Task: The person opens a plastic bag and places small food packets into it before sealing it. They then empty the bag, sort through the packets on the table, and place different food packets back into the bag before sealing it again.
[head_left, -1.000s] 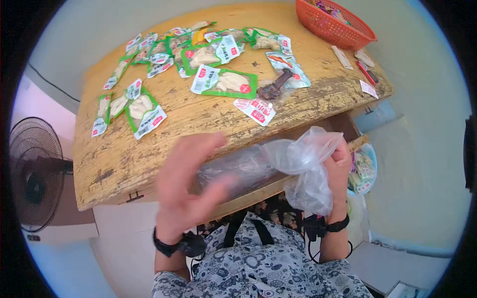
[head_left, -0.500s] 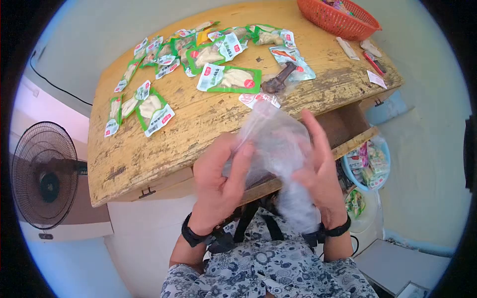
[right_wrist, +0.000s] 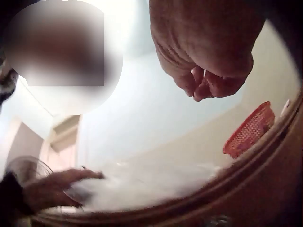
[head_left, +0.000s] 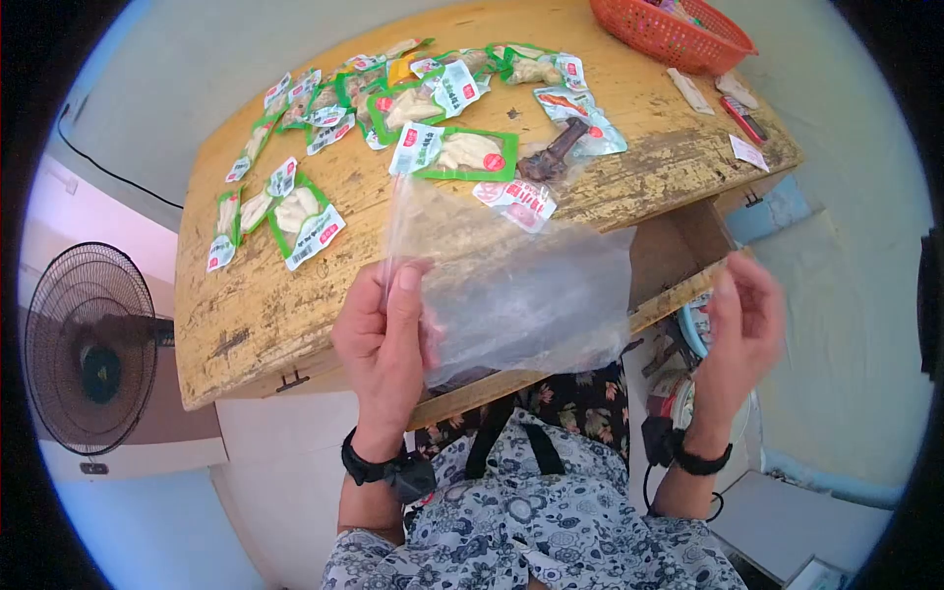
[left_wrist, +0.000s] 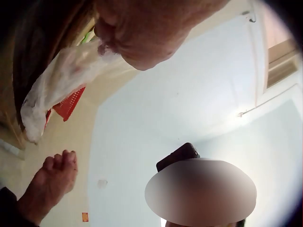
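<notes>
A clear plastic bag (head_left: 531,295) is spread out flat over the pulled-out drawer (head_left: 678,246), its upper part overlapping the tabletop. At the bag's left edge my left hand (head_left: 382,329) pinches it between thumb and fingers; the left wrist view shows the bag (left_wrist: 61,80) trailing from that hand (left_wrist: 147,33). My right hand (head_left: 742,339) is raised to the right of the bag, apart from it, fingers loosely bent with nothing seen in them. Behind the bag lie a white-and-red packet (head_left: 516,204), a dark brown drumstick-shaped piece (head_left: 553,152) and a green-edged food pack (head_left: 457,153).
Several green-edged packs (head_left: 408,106) spread across the worn wooden table (head_left: 295,334). A red basket (head_left: 674,37) stands at the back right, near a red-and-black object (head_left: 742,118). A fan (head_left: 93,349) is at the left, and a blue basin (head_left: 692,329) sits low at the right.
The bag, bunched in the right hand one second ago, was between both hands and is now spread flat from the left hand. My right hand has left it and moved right.
</notes>
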The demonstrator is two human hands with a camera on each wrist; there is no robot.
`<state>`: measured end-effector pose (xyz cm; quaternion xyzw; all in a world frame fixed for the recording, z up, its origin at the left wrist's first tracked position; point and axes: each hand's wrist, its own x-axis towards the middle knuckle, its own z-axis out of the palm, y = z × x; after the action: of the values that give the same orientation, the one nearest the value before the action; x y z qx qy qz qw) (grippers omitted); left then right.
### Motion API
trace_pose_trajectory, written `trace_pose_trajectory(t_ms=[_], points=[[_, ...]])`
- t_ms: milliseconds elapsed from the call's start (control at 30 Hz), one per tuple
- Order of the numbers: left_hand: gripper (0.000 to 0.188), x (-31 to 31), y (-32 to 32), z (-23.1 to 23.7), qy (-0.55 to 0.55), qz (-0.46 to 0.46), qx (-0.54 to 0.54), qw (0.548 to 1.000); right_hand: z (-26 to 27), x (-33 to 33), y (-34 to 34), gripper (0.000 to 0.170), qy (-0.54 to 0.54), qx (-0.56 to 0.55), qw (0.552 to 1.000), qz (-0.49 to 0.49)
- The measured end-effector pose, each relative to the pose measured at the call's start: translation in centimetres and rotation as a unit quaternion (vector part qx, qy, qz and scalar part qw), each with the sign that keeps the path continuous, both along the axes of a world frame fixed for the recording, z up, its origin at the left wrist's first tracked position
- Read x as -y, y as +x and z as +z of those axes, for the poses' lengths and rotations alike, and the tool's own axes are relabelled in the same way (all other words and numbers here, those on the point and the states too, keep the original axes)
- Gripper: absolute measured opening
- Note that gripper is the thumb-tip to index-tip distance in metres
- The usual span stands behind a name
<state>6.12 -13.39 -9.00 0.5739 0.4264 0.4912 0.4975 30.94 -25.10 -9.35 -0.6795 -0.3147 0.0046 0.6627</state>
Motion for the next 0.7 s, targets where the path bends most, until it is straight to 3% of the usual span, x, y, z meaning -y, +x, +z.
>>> trace_pose_trajectory(t_ms=[33,133,267,367,467,600,700], points=[[0.021,0.3,0.3,0.2,-0.001,-0.006,0.006,1.0,0.4,1.0,-0.7,0.023,0.016,-0.028,0.998,0.058],[0.02,0.8,1.1,1.0,-0.002,-0.038,0.025,0.999,1.6,1.2,-3.1,0.032,-0.121,0.054,0.947,0.294],[0.019,2.2,0.8,1.3,-0.046,-0.077,0.06,0.994,0.7,-0.7,-5.5,0.044,-0.101,-0.098,0.925,0.352],[0.021,3.6,0.2,0.6,0.002,-0.168,0.107,0.98,0.6,-1.0,-7.0,0.047,-0.074,-0.167,0.889,0.42],[0.025,4.0,0.8,0.7,0.22,-0.269,0.038,0.937,-0.7,-1.2,-7.2,0.048,-0.077,-0.168,0.843,0.505],[0.026,4.1,0.9,0.4,0.225,-0.288,-0.007,0.931,-3.8,-1.8,-6.9,0.048,-0.186,-0.146,0.806,0.542],[0.027,4.1,-0.2,0.4,0.242,-0.25,-0.059,0.936,-3.9,-2.6,-7.7,0.049,-0.198,-0.197,0.77,0.573]])
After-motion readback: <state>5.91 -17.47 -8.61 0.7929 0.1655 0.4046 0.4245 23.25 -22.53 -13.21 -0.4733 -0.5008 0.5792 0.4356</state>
